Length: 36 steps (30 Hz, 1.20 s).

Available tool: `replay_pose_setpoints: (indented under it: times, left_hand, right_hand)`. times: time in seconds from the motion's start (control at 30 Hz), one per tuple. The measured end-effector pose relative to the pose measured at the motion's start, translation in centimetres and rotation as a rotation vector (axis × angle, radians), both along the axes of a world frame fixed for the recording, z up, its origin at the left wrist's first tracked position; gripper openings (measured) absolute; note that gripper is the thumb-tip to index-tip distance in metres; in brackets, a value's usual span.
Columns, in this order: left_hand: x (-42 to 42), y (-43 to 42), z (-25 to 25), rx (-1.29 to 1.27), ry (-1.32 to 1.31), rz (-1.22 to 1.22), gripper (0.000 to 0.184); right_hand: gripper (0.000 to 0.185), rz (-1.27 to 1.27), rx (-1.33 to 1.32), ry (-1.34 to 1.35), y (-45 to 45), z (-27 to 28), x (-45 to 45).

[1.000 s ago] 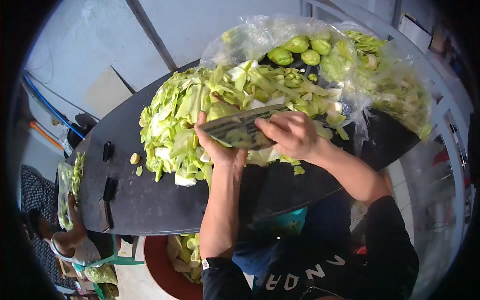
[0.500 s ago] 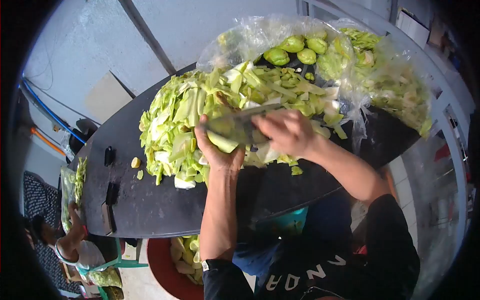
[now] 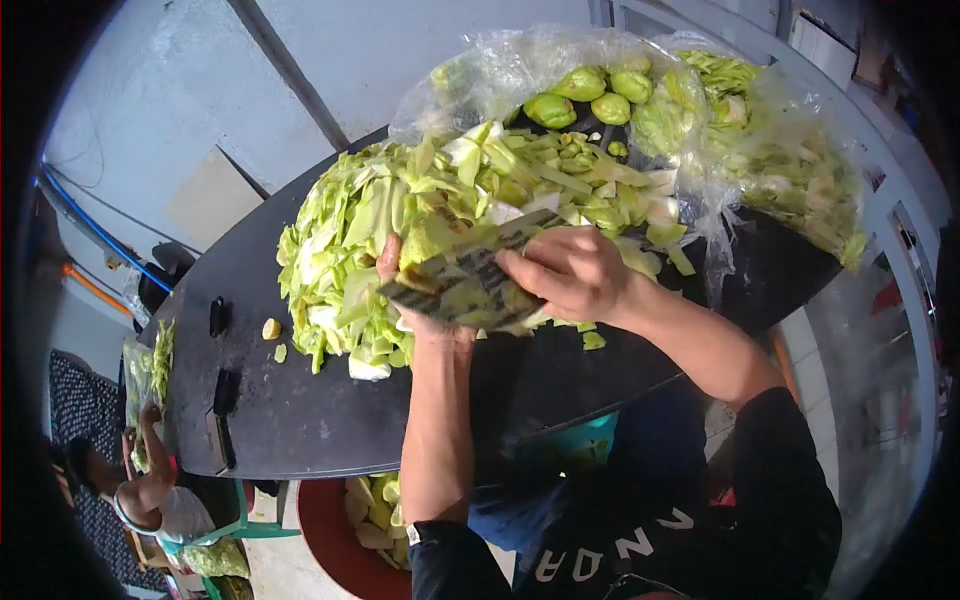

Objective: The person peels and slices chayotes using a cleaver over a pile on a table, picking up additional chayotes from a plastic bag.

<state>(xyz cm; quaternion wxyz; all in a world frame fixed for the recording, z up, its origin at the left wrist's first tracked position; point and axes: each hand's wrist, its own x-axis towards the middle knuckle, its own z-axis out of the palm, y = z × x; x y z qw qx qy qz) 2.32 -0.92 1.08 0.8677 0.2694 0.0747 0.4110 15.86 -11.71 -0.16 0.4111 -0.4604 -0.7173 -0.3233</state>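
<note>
My left hand (image 3: 434,328) is closed, palm up, around a pale green chayote (image 3: 422,236), mostly hidden by the blade in front of it. In my right hand (image 3: 575,272) is a wide, flat-bladed knife (image 3: 465,278), its blade slanting across the chayote and over my left palm. The blade is slightly blurred and mirrors the greens. Just beyond both hands, a large heap of chayote slices (image 3: 345,225) covers the middle of the dark table (image 3: 260,420).
Whole chayotes (image 3: 550,110) lie at the back beside clear plastic bags (image 3: 800,170) of slices. Dark objects (image 3: 218,315) and a small pale piece (image 3: 271,328) are at the left. Below stands a red tub (image 3: 325,530) of chayote pieces. Another person (image 3: 155,495) sits at lower left.
The blade has turned its flat side more toward me and dropped slightly over my left palm. My right hand has shifted slightly left. The other person's arms have moved.
</note>
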Motion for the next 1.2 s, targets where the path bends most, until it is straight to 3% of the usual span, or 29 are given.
replay_pose_setpoints:
  times: [0.1,0.2,0.3,0.37,0.47,0.5,0.7,0.77,0.83,0.97,1.1,1.13,1.2]
  left_hand:
    - [-0.4,0.4,-0.3,0.050,0.121,-0.048,0.064]
    - [-0.2,0.4,-0.3,0.082,-0.002,-0.160,0.063]
    - [-0.3,0.6,-0.6,0.014,0.019,-0.134,0.061]
    - [0.0,0.8,-0.6,-0.044,0.021,-0.090,0.061]
    - [0.6,-0.7,1.1,-0.125,0.132,0.201,0.056]
    - [0.5,-0.5,0.9,-0.127,0.134,0.201,0.056]
    - [-0.1,0.8,-0.8,0.090,0.107,0.143,0.054]
    - [0.1,1.4,-1.2,0.080,0.091,0.139,0.054]
    - [0.0,1.3,-0.8,-0.021,0.073,0.034,0.054]
    - [-0.4,0.2,-0.2,0.122,0.087,-0.091,0.056]
    - [0.1,0.9,-0.5,-0.020,0.090,-0.006,0.060]
    - [0.0,-0.5,0.2,0.019,0.180,0.117,0.060]
    - [-0.2,0.7,-0.5,0.055,0.134,0.062,0.059]
  right_hand:
    - [0.016,-0.302,-0.209,0.125,1.3,-0.6,1.7]
    - [0.017,-0.392,-0.259,0.210,1.6,-1.5,3.3]
    - [0.021,-0.330,-0.234,0.198,0.7,-1.1,2.2]
    - [0.025,-0.187,-0.078,0.205,0.6,-1.0,1.5]
    - [0.035,-0.126,-0.048,0.005,-0.5,-0.2,0.7]
    - [0.042,-0.069,-0.029,-0.092,-0.7,-0.1,0.5]
    - [0.034,0.029,0.090,-0.130,-0.6,0.2,0.0]
    - [0.034,-0.044,0.031,-0.123,-0.5,-0.1,0.3]
    - [0.019,-0.265,-0.086,0.007,1.1,-1.2,1.6]
    - [0.019,-0.278,-0.088,0.102,1.0,-1.4,3.1]
    - [0.022,-0.140,-0.090,0.054,-0.4,-0.6,1.5]
    - [0.023,-0.073,-0.050,0.011,-0.4,-0.5,1.2]
    - [0.028,-0.083,-0.067,0.036,0.2,-0.6,1.1]
